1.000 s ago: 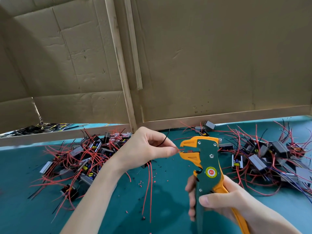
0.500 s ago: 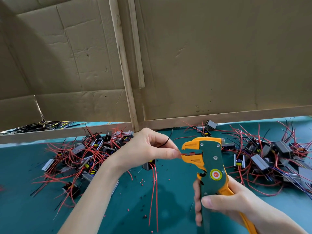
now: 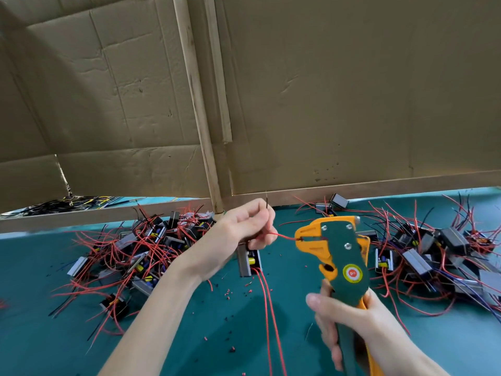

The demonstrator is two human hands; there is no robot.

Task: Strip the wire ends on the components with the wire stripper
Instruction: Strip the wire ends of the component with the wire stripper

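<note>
Over teal mat (image 3: 189, 335), left fingers (image 3: 265, 236) pinch red wire (image 3: 284, 236) entering stripper (image 3: 341, 256); right fingers (image 3: 326, 337) clasp stripper.

Two hands over the bench (image 3: 54, 335): the left hand (image 3: 240, 234) holds one component (image 3: 247, 263), the right hand (image 3: 385, 327) one wire stripper (image 3: 344, 256). Two long red wires (image 3: 267, 321) trail from that component toward the near edge. Two tangled heaps of components, the left heap (image 3: 141, 253) and the right heap (image 3: 433, 256), defy counting; two stray components (image 3: 339, 200) sit at the far edge.
</note>
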